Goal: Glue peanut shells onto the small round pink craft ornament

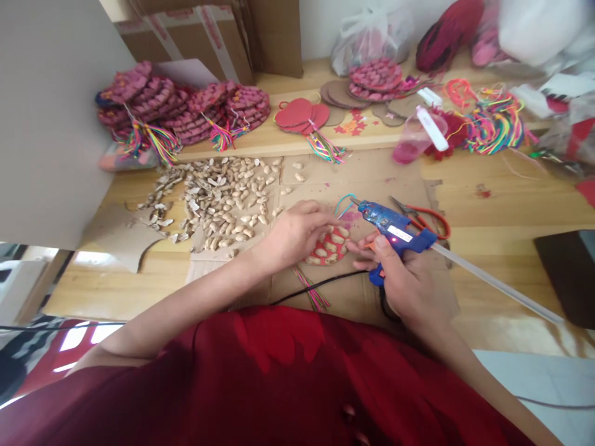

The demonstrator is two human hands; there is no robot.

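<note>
My right hand (409,279) is wrapped around the handle of a blue hot glue gun (383,220), whose nozzle points up and left. A long pale glue stick (497,275) juts from its back. Close to the nozzle, a turquoise cord loop (344,201) rises from a red disc (328,248) covered with rows of peanut shells. My left hand (297,232) bends over the disc's left side, fingers closed at its edge; its thumb is hidden. Fingertips of my right hand come near the disc's right edge. Colourful tassel strands (318,297) stick out below it.
Loose peanut shells (227,198) spread to the left on cardboard. Red-handled scissors (425,217) lie behind the glue gun. On the raised shelf are stacked pink discs (176,111), red discs (300,116), colourful tassels (495,127) and a pink cup (413,139). A black cable (320,282) crosses the cardboard.
</note>
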